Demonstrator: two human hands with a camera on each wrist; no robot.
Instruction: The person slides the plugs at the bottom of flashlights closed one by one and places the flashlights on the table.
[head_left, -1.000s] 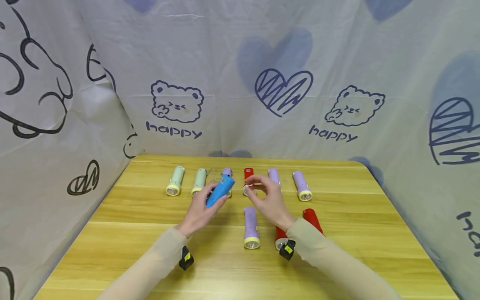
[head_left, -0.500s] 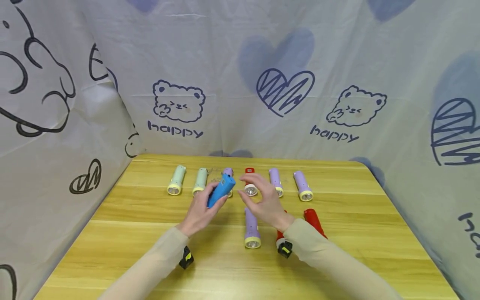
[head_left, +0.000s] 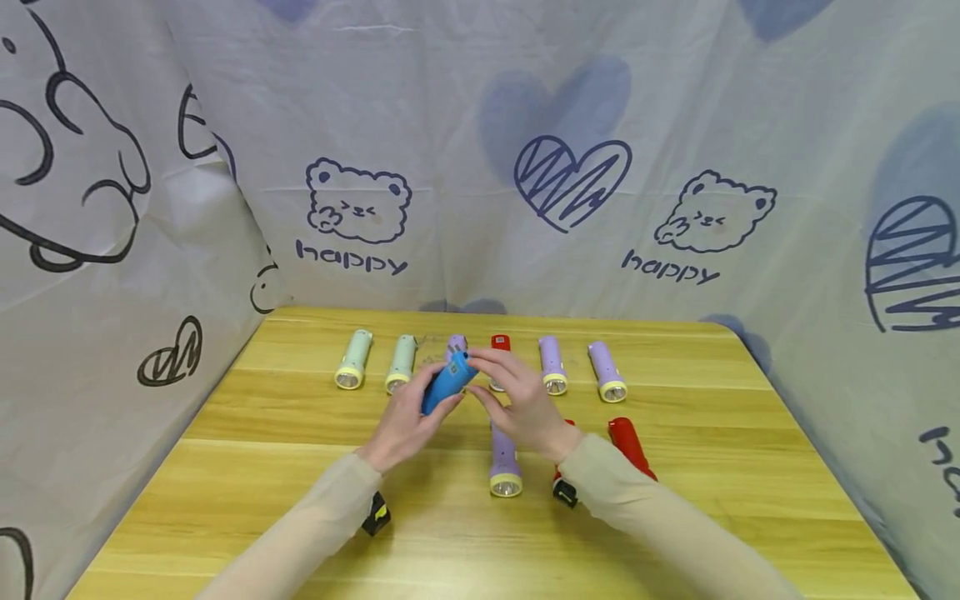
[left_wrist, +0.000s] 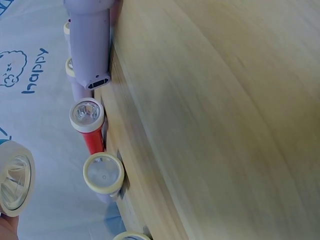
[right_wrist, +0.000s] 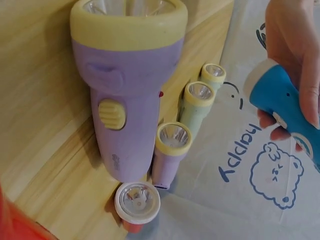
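Observation:
In the head view my left hand grips a blue flashlight above the table, tilted with its tail up and to the right. Two small metal prongs stick out at the tail. My right hand has its curved fingers and thumb on either side of that tail end. In the right wrist view the left hand is wrapped around the blue flashlight, its pale head facing left. The left wrist view shows only its lens and part of a finger. The right hand is out of its own wrist view.
On the wooden table a back row holds green flashlights, purple flashlights and a red one. Nearer lie a purple flashlight and red flashlights, one mostly behind the right wrist. A printed cloth stands behind.
My right hand has moved left, from apart to the tail of the blue flashlight. The left hand has shifted slightly right, still holding it, and the prongs now show more clearly.

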